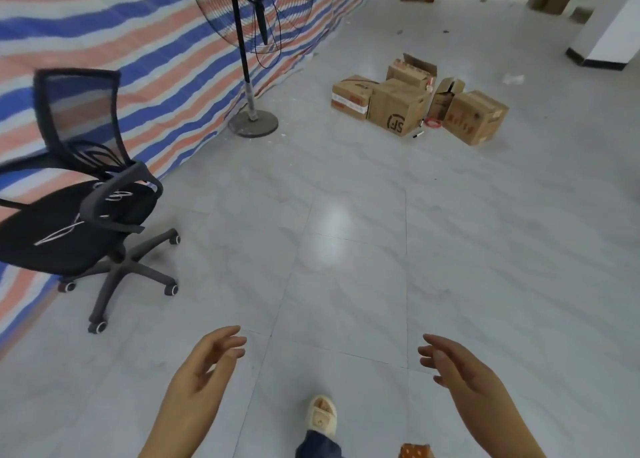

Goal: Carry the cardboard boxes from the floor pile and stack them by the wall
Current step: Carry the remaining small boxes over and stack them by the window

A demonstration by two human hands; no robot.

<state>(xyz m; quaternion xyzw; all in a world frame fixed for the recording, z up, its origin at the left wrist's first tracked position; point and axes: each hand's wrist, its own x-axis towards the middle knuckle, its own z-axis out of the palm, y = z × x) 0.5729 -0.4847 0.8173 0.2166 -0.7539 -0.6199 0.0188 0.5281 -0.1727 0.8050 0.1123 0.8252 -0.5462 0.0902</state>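
Note:
Several brown cardboard boxes lie in a pile on the grey tiled floor far ahead, right of centre. The middle box (pixel 398 106) bears a round black logo. A red-and-white printed box (pixel 351 94) sits at its left, and another box (pixel 476 116) at its right. Two opened boxes (pixel 412 70) stand behind them. My left hand (pixel 207 364) and my right hand (pixel 453 364) reach forward at the bottom of the view, both with relaxed, spread fingers, holding nothing. The pile is well out of reach.
A black mesh office chair (pixel 76 208) stands at the left by the striped tarp wall (pixel 156 59). A pedestal fan (pixel 252 42) stands along that wall. A marker pen (pixel 418 134) and a red ring (pixel 433 122) lie by the boxes. A white pillar (pixel 609 35) rises at far right.

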